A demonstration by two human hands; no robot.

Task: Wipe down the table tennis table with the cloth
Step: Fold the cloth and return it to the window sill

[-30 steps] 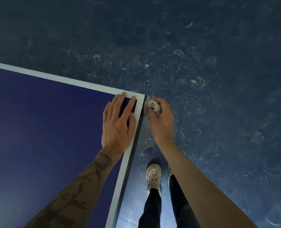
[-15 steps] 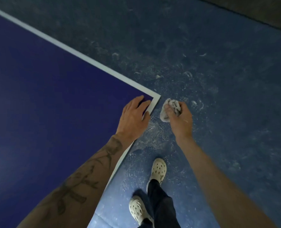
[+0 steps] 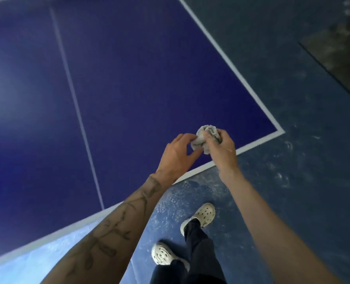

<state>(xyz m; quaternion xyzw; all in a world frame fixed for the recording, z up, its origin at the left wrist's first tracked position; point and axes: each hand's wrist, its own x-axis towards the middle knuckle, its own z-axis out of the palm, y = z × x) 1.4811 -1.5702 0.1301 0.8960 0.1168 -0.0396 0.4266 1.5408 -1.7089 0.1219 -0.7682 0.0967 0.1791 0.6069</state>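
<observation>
Over the blue table tennis table's (image 3: 129, 78) near corner, the right hand (image 3: 224, 149) grips a crumpled grey cloth (image 3: 205, 138); the left hand (image 3: 177, 154) pinches it.

1. Light is dim and blue-toned. Your table (image 3: 129, 78) carries a soft pale glare at far left.
2. Small dark shadows lie on the floor (image 3: 293, 181) beside your shoes (image 3: 205, 215).
3. Motion blur smears the table's white lines.
4. Wide-angle distortion splays those lines toward the frame edges.
</observation>
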